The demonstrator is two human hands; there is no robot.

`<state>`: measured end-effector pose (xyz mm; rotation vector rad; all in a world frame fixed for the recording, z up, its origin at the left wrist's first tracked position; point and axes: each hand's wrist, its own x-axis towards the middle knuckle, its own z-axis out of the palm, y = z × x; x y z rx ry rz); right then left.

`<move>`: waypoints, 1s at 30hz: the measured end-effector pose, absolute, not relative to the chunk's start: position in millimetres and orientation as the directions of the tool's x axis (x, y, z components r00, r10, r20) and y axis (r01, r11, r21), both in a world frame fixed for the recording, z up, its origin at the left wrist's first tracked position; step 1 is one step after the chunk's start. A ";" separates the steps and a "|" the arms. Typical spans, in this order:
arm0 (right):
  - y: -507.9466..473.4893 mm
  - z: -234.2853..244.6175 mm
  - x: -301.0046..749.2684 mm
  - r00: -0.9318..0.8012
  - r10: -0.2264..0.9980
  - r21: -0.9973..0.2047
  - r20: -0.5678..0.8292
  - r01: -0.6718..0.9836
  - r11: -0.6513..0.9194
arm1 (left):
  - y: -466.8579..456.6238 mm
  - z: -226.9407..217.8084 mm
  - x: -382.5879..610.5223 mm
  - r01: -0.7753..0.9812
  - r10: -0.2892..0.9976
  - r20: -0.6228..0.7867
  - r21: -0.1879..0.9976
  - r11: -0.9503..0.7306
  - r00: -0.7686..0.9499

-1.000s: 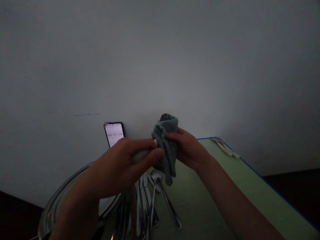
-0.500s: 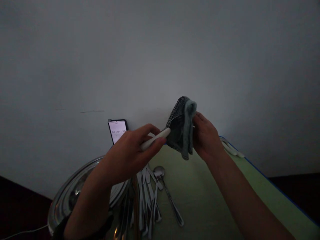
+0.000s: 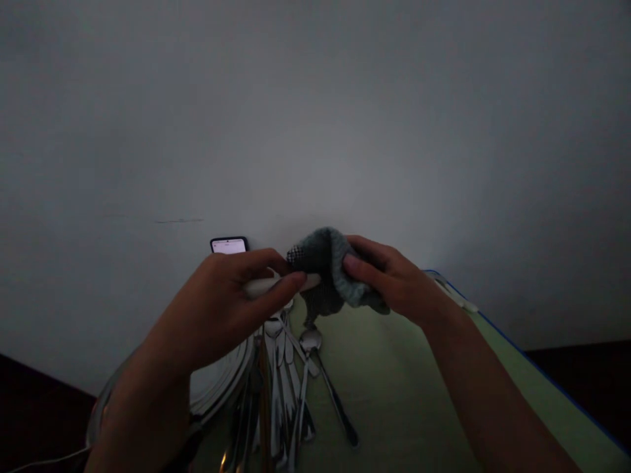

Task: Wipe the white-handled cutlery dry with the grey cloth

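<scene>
My left hand [image 3: 221,309] is closed around a white-handled utensil [image 3: 259,288], its handle pointing right. The utensil's far end is hidden in a folded grey-green cloth [image 3: 340,263] with a dark checked side. My right hand [image 3: 394,276] grips that cloth from the right, thumb on the near face, fingers behind. Both hands are raised over the far part of the table. Below them lies a pile of metal cutlery [image 3: 280,381], with a spoon [image 3: 311,340] at its right side.
Round metal dishware [image 3: 224,384] is partly hidden under my left forearm. A phone [image 3: 229,246] leans against the wall behind my left hand. White-handled pieces [image 3: 463,302] lie by the table's blue right edge. The pale green table [image 3: 404,401] meets the wall.
The cloth has come down and left, and is now bunched over the utensil's end. My right hand's thumb has come round to the near side; my left hand has shifted left and levelled the handle.
</scene>
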<state>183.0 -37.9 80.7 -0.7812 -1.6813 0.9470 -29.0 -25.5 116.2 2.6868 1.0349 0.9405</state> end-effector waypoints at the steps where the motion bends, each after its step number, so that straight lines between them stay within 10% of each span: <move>1: -41.2 82.9 184.0 -0.326 0.837 -0.852 0.439 0.143 0.503 | -25.9 116.6 -29.3 0.570 0.623 0.541 0.290 -0.769 0.565; 14: -48.6 86.9 186.5 -0.535 0.810 -0.641 0.242 0.538 0.547 | -34.1 112.6 -16.0 0.567 0.595 0.513 0.233 -0.790 0.618; 21: -40.1 79.5 191.5 -0.454 0.837 -0.644 0.304 0.550 0.532 | -26.5 102.9 -16.7 0.673 0.757 0.049 0.424 -0.606 0.651; 30: -35.2 72.1 191.3 -0.034 0.935 -0.932 0.353 0.079 0.354 | -18.1 98.7 -12.9 0.434 0.647 0.193 0.599 -0.673 0.737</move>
